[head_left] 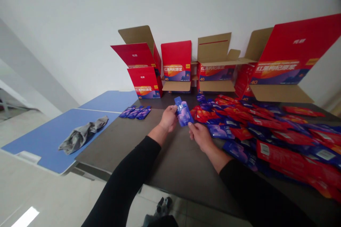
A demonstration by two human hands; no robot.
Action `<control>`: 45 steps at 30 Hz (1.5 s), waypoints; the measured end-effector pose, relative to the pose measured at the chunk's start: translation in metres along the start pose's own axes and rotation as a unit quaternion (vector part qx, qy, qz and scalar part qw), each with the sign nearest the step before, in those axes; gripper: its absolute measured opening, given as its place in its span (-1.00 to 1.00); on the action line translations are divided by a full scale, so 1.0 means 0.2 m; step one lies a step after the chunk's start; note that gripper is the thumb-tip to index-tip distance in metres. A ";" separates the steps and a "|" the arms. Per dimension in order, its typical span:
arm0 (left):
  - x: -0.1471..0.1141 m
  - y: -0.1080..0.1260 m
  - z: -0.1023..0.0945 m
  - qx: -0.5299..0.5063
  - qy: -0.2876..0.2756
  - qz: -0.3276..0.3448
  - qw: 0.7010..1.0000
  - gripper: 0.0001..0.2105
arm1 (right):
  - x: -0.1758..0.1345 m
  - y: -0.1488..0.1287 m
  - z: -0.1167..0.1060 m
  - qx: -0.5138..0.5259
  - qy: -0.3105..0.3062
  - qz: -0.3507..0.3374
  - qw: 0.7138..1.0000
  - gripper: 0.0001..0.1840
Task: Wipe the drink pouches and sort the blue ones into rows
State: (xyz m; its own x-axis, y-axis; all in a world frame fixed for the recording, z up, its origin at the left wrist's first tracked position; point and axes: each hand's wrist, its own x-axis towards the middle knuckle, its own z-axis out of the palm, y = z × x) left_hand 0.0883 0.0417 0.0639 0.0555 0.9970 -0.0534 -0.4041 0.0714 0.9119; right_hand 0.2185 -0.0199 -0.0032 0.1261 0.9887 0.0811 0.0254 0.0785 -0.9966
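Held up over the middle of the dark table (170, 159) is a blue-purple drink pouch (183, 113), its printed side toward me. My left hand (169, 117) pinches its upper left edge near the spout end. At its lower right corner, my right hand (200, 134) grips it between thumb and fingers. Just right of my right hand spreads a large heap of red and blue pouches (247, 117), with one blue pouch (220, 131) close by. Several blue pouches (135, 112) lie in a row at the table's left edge.
Red printed cartons stand along the wall at the back: a stacked pair on the left (145, 83), then an open carton (176, 62), another (217, 71), and a large one on the right (279, 67), flaps out. A grey cloth (82, 134) lies on the blue table (48, 142).
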 end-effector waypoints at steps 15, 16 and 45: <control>-0.18 -0.27 -0.06 -0.016 -0.139 -0.024 0.990 -0.58 | 0.01 0.06 -0.03 -0.010 -0.025 -0.044 0.999 -0.61; -0.17 -0.27 -0.06 -0.016 -0.137 -0.023 0.990 -0.58 | 0.02 0.06 -0.03 -0.007 -0.029 -0.047 0.998 -0.61; -0.02 -0.20 -0.16 -0.103 0.165 -0.044 0.980 -0.71 | 0.00 0.06 -0.12 -0.219 0.050 -0.189 0.956 -0.70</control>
State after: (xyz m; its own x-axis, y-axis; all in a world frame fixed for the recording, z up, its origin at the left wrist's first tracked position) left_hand 0.0743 0.0359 0.0140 -0.1861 0.9395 -0.2877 -0.5881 0.1281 0.7986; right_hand 0.2418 -0.0212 -0.0148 0.1186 0.8816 0.4568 0.4976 0.3453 -0.7957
